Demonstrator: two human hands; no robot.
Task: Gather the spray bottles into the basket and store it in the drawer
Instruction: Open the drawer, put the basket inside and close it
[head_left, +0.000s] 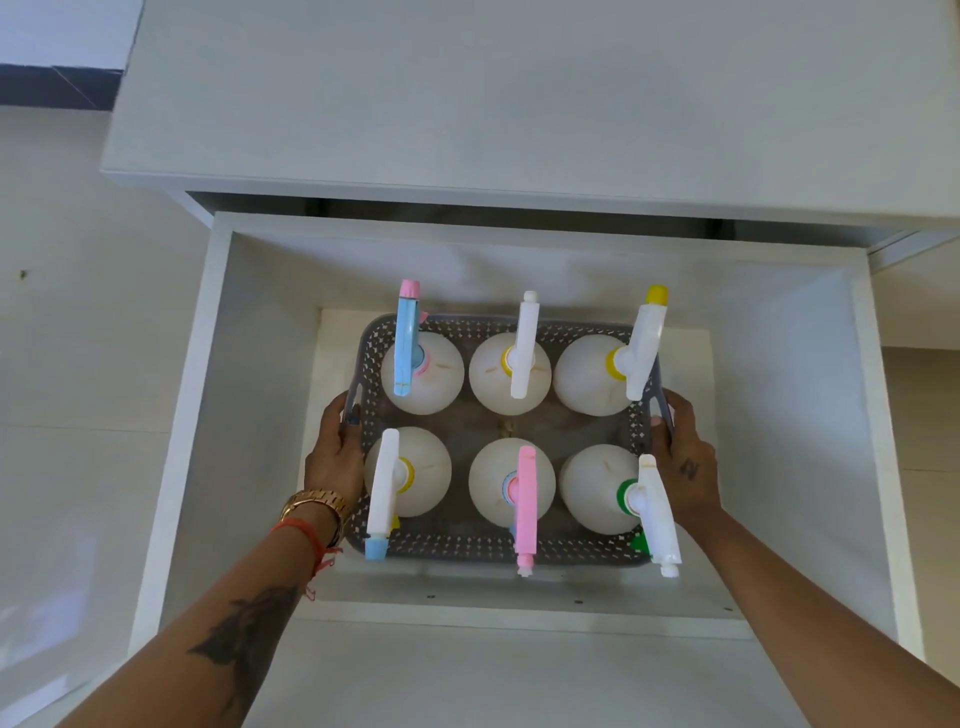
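Observation:
A grey perforated basket (488, 545) sits low inside the open white drawer (218, 415). It holds several white spray bottles (511, 374) standing upright in two rows, with blue, pink, white, yellow and green trigger heads. My left hand (335, 452) grips the basket's left handle. My right hand (683, 457) grips the right handle. Whether the basket rests on the drawer bottom or hangs just above it I cannot tell.
The white cabinet top (519, 93) overhangs the drawer's back. The drawer's front panel (519, 675) lies nearest me, between my forearms. Pale floor tiles (62, 312) show on the left, with a dark skirting strip (57, 85) at the top left.

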